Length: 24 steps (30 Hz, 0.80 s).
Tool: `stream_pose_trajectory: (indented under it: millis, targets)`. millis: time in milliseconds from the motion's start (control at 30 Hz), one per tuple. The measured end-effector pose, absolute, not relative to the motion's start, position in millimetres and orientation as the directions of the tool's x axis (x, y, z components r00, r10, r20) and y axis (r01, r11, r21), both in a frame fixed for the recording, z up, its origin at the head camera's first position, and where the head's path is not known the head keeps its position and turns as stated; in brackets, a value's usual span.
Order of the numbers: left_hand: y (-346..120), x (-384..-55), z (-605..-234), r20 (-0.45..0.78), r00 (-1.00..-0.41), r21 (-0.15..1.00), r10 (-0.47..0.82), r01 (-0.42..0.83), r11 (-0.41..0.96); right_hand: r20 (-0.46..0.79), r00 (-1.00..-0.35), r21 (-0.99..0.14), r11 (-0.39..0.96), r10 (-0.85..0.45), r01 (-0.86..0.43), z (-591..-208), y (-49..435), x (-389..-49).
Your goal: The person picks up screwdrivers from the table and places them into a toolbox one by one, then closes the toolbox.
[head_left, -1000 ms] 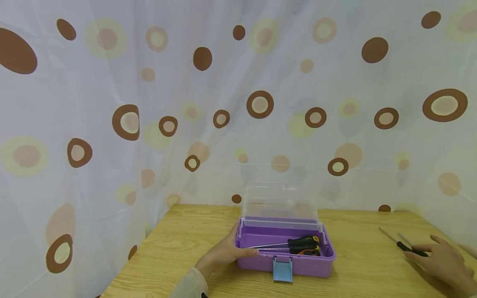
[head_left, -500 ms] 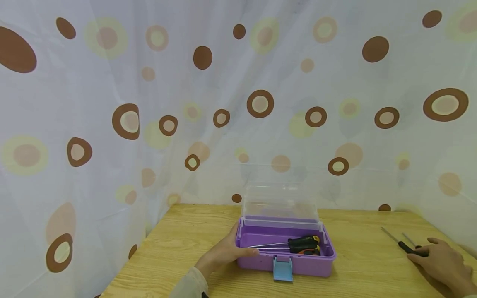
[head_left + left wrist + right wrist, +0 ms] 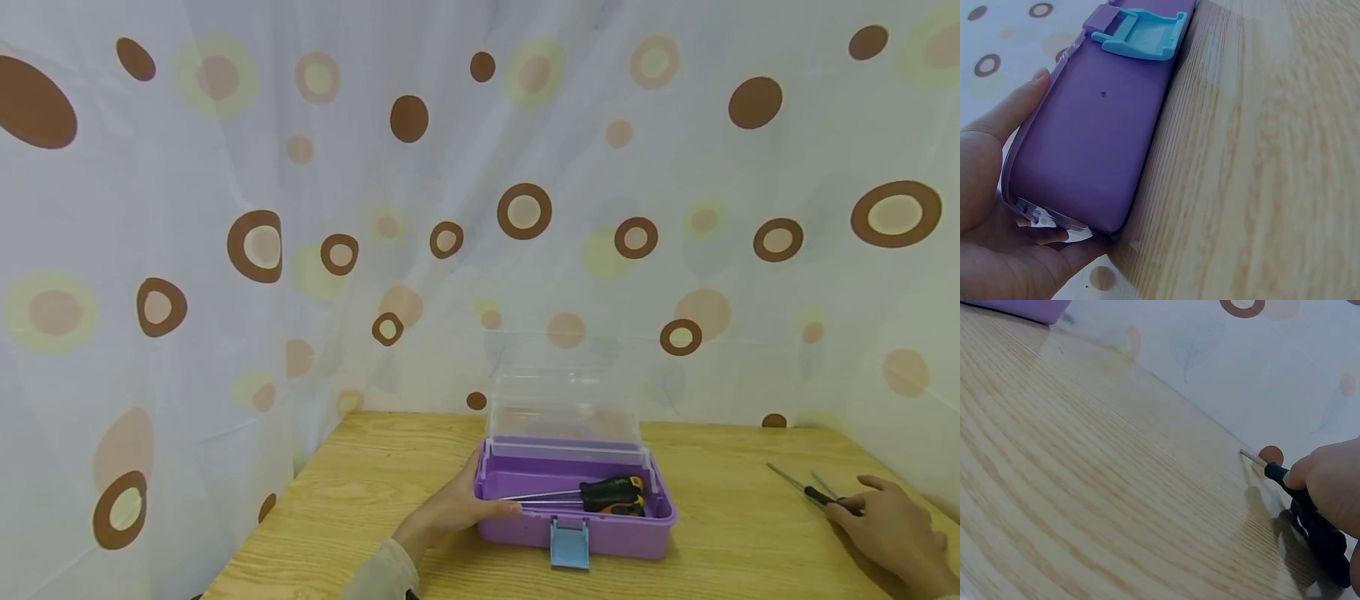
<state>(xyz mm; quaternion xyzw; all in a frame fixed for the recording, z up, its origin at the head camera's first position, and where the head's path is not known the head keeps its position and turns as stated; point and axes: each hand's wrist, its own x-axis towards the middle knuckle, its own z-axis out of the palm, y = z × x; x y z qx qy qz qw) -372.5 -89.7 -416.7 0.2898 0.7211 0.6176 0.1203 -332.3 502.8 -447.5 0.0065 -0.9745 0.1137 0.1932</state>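
An open purple toolbox (image 3: 570, 542) with a raised clear lid (image 3: 562, 404) and a light-blue latch (image 3: 569, 546) stands on the table. My left hand (image 3: 450, 504) grips its left end, thumb over the front rim and fingers underneath and behind in the left wrist view. Several screwdrivers (image 3: 611, 492) with black handles lie inside, shafts to the left. Away to the right, my right hand (image 3: 888, 525) pinches the black handle of a screwdriver (image 3: 1277, 473), its shaft pointing forward and left. Close beside it is another black handle (image 3: 1322, 544), partly covered by the hand.
The wooden table (image 3: 720, 517) carries everything. A whitish curtain (image 3: 570, 150) with brown and yellow circles hangs behind the table and along both sides. Bare wood lies between the toolbox and my right hand.
My right hand and the screwdriver have shifted slightly right and toward me. The left hand and the toolbox stay where they were.
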Motion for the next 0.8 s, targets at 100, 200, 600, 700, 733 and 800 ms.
stream_pose_trajectory:
  millis: [100, 200, 600, 700, 733, 800]
  targets:
    - [-90.0, -372.6, -417.6, 0.182, -0.804, 0.961, 0.566, 0.268, 0.072, 0.397, -0.916, -0.228, 0.973, 0.055, -0.04, -447.0, 500.6, -331.5]
    - [-90.1, -372.4, -417.9, 0.178, -0.807, 0.961, 0.563, 0.267, 0.078, 0.421, -0.904, -0.23, 0.973, 0.071, -0.031, -448.0, 500.3, -331.3]
    - [-89.8, -371.8, -417.1, 0.17, -0.82, 0.961, 0.547, 0.261, 0.091, 0.489, -0.867, -0.244, 0.969, 0.093, -0.034, -451.2, 502.3, -331.2]
    - [-90.0, -371.5, -417.1, 0.172, -0.819, 0.961, 0.548, 0.261, 0.088, 0.484, -0.868, -0.256, 0.966, 0.108, -0.022, -450.5, 502.6, -330.5]
    - [-90.0, -371.4, -417.0, 0.174, -0.817, 0.961, 0.55, 0.262, 0.085, 0.487, -0.866, -0.258, 0.966, 0.114, -0.018, -450.4, 502.7, -330.6]
    - [-90.1, -371.3, -416.8, 0.176, -0.815, 0.961, 0.553, 0.262, 0.082, 0.487, -0.864, -0.263, 0.965, 0.129, -0.005, -450.2, 503.4, -330.7]
